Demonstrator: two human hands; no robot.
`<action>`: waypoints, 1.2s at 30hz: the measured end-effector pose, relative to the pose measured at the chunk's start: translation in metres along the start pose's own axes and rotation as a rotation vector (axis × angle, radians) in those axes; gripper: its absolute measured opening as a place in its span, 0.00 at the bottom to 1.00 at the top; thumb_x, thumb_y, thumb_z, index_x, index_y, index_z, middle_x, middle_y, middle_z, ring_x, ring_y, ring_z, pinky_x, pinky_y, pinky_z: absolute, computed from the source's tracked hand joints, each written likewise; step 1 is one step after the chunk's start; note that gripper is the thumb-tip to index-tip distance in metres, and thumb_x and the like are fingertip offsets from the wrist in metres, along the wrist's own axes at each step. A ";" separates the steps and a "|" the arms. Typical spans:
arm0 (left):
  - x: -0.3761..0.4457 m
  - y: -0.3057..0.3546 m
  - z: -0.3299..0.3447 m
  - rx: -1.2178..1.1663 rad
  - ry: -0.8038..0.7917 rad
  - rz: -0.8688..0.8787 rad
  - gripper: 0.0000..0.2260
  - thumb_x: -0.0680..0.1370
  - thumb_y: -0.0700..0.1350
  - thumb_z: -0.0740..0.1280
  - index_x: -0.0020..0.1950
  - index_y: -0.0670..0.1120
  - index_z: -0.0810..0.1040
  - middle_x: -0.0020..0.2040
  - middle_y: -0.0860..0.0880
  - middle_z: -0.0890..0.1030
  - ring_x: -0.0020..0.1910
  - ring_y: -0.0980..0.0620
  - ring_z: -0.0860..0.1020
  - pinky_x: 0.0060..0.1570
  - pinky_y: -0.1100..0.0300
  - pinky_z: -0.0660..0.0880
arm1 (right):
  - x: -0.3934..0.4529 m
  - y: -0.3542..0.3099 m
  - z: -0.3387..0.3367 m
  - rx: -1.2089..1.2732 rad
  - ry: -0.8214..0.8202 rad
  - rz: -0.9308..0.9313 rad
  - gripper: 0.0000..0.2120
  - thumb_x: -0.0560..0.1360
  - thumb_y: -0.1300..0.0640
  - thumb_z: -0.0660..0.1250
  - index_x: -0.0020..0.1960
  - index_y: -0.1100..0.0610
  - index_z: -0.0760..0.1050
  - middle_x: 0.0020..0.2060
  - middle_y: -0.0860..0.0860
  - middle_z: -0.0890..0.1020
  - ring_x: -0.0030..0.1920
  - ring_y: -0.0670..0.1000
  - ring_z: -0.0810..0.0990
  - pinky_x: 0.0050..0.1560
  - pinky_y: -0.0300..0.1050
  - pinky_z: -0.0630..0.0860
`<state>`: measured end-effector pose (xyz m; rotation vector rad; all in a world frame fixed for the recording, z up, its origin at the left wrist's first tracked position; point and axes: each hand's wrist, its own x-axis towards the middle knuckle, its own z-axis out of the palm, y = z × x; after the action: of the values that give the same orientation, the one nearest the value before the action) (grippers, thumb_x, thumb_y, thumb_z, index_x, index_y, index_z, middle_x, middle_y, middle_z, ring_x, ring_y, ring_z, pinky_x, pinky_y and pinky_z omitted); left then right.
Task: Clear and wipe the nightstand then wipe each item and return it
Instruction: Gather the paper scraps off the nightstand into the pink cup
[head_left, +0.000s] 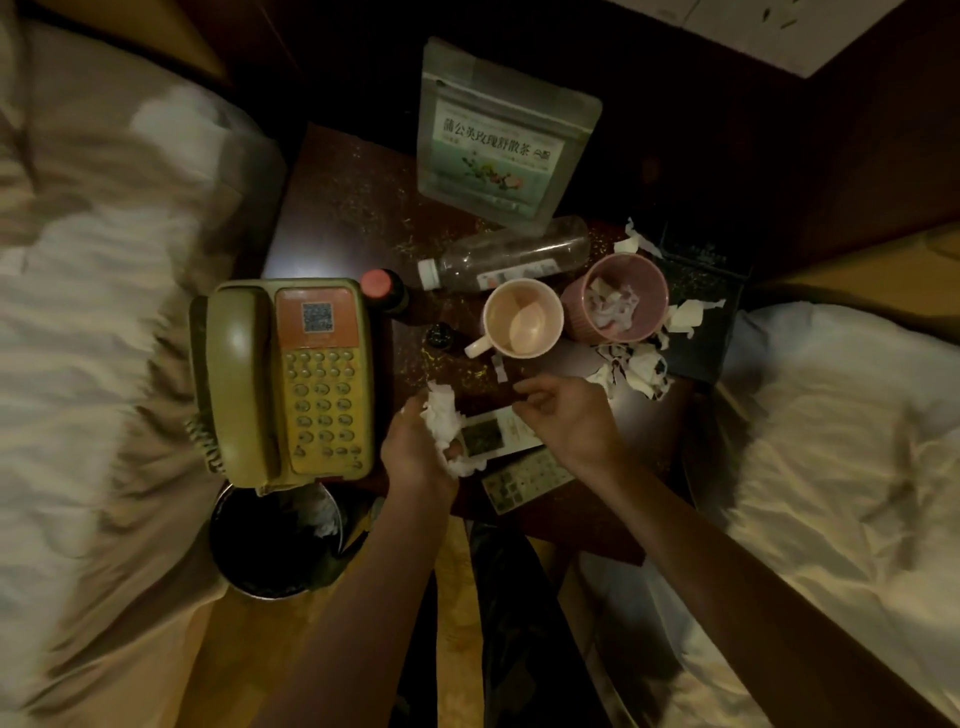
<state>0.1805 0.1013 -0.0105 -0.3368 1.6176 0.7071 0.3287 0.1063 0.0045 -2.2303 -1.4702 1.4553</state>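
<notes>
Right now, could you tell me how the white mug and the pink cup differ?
The white mug has a handle; the pink cup shows none. The mug looks empty, while the cup holds torn paper scraps. Both stand upright, side by side on the nightstand.

left hand (415, 447) grips crumpled tissue (444, 421) over cluttered nightstand (337, 208)

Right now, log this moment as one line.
left hand: grips crumpled tissue | right hand: over remote, grip unclear | nightstand: cluttered, uncleared
</notes>
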 end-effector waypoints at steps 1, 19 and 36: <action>0.003 0.001 -0.005 0.007 0.007 0.007 0.10 0.80 0.50 0.60 0.53 0.46 0.76 0.43 0.44 0.77 0.35 0.49 0.75 0.33 0.58 0.76 | 0.009 0.002 0.008 -0.059 -0.002 0.034 0.13 0.74 0.54 0.69 0.58 0.54 0.80 0.48 0.51 0.84 0.49 0.48 0.80 0.48 0.35 0.71; -0.008 -0.012 -0.003 0.456 -0.040 0.253 0.12 0.73 0.46 0.72 0.54 0.45 0.81 0.53 0.43 0.82 0.51 0.46 0.81 0.55 0.46 0.77 | 0.019 0.034 0.032 0.012 0.566 -0.008 0.03 0.66 0.58 0.73 0.37 0.57 0.80 0.36 0.52 0.81 0.37 0.52 0.79 0.43 0.42 0.68; 0.021 -0.034 0.059 1.234 0.202 0.780 0.13 0.76 0.51 0.69 0.58 0.47 0.78 0.53 0.44 0.81 0.55 0.42 0.78 0.46 0.51 0.74 | 0.029 0.083 -0.007 -0.242 0.319 0.110 0.22 0.75 0.54 0.66 0.68 0.53 0.66 0.60 0.56 0.74 0.56 0.58 0.77 0.48 0.51 0.74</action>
<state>0.2431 0.1154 -0.0415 1.1913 2.0637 0.1019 0.3906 0.0871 -0.0554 -2.5722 -1.5038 0.9241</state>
